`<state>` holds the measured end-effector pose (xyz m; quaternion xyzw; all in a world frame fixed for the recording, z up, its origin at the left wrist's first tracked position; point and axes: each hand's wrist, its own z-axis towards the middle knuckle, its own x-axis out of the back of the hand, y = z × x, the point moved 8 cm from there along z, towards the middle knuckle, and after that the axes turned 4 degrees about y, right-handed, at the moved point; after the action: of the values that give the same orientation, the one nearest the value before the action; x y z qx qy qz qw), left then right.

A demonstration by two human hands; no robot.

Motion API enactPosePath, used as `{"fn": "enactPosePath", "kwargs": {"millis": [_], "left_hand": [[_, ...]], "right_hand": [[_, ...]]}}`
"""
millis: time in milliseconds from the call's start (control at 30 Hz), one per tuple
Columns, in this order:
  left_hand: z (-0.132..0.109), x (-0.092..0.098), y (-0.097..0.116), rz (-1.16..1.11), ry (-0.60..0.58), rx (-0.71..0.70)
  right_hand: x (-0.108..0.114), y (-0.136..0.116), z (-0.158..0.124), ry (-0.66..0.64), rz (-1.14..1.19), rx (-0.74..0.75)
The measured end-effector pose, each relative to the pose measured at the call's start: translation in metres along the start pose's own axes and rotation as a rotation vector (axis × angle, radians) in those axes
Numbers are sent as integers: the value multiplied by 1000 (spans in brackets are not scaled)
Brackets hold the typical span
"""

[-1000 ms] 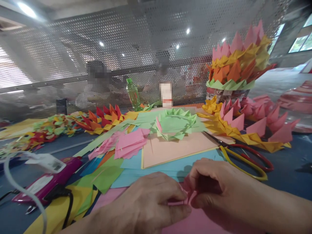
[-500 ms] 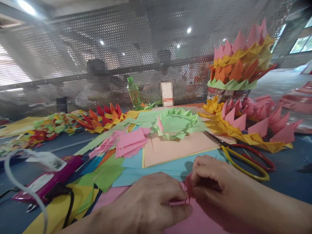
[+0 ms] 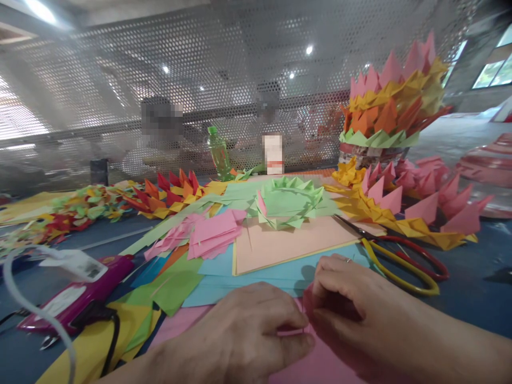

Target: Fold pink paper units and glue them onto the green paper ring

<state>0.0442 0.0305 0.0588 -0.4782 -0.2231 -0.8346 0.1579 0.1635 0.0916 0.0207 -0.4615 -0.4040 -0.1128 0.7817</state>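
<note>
Head view had the right hand (image 3: pixel 346 301) pinching a small folded piece of pink paper (image 3: pixel 307 300) between curled fingertips and thumb. The left hand (image 3: pixel 252 322) met it there, forefinger and thumb close to its edge; whether that pair actually gripped the paper I could not tell, since the fingers hid much of it. Both hands worked low over a large pink sheet (image 3: pixel 320 365).

Taking the meeting fingertips as the dial's centre, blue sheets (image 3: pixel 256 288) lay just beyond at twelve, then a peach sheet (image 3: pixel 280 250), then a ring of pale green folded points (image 3: pixel 288 220), with one pink point standing at its left side. Scissors (image 3: pixel 374 253) with one yellow and one red handle rested at two, near the right wrist. A loose stack of pink squares (image 3: pixel 216 232) sat between ten and eleven, and a purple power strip (image 3: pixel 110 274) farther out at half past nine. Farther off at one rose a tiered paper piece (image 3: pixel 380 117) in green, orange, yellow and pink; at eleven stood a green-capped bottle (image 3: pixel 218 154), before a perforated screen (image 3: pixel 224 69).
</note>
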Motion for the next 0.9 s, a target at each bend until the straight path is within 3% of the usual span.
{"fn": "enactPosePath", "kwargs": {"millis": [233, 433, 667, 900], "left_hand": [[-1, -2, 0, 32, -29, -5], [-5, -2, 1, 66, -42, -18], [-5, -5, -1, 44, -67, 7], [-5, -1, 0, -19, 15, 20]], "right_hand": [[-2, -2, 1, -12, -25, 10], [0, 11, -3, 21, -24, -112], [-3, 17, 0, -46, 93, -117], [-3, 17, -1, -70, 102, -98]]}}
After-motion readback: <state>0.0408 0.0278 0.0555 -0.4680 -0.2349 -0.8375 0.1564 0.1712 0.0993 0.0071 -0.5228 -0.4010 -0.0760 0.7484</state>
